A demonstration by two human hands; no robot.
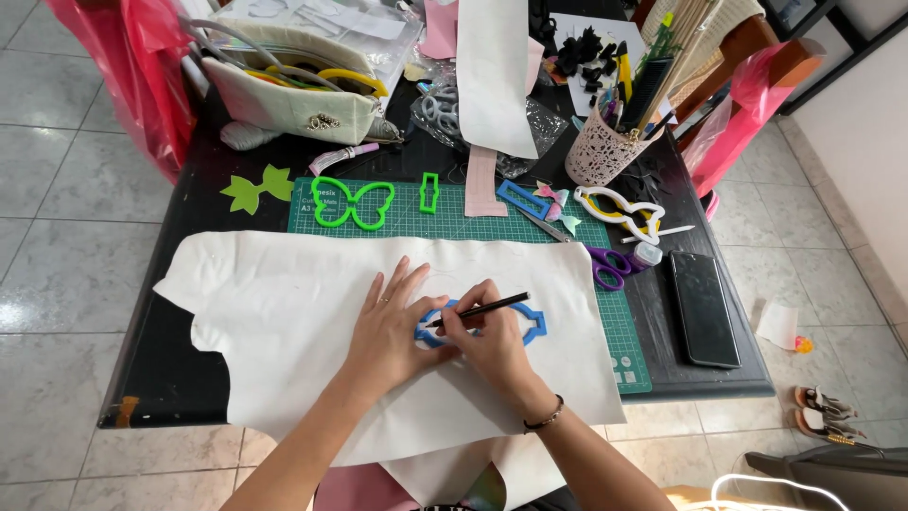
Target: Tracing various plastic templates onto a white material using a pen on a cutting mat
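Landmark: green cutting mat (pixel 605 326) on the dark table (pixel 161 378). Going left to right.

Far left of the mat, off the table edge: red plastic bag (pixel 142 66). Just left of the mat's top-left corner: green paper bow cutout (pixel 255 187). Behind that corner: cream pouch (pixel 293 95) stuffed with tools.

On the mat's back strip: green butterfly-shaped template (pixel 351 202), then a small green rectangular frame (pixel 429 192).

White fabric sheet (pixel 274 312) covers most of the mat's front and hangs over the table's near edge.

Left hand (pixel 388 331) lies flat on the sheet, fingers spread and apart, pressing down the left end of the blue outline template (pixel 534 322). Nothing gripped. Template sits on the sheet over the mat's centre-right.

Right hand (pixel 487 341) just right of the left, touching it. Fingers pinched together on a black pencil (pixel 482 308), tip at the template's left inner edge, as far as I can tell; fingers partly hide the contact.

Past the sheet, at the mat's right edge: purple-handled scissors (pixel 605 265). Behind the mat's right corner: pink perforated pen cup (pixel 601 151) and a yellow-and-white template (pixel 619 208). Right of the mat: black phone (pixel 705 308), face up, near the table's right edge.
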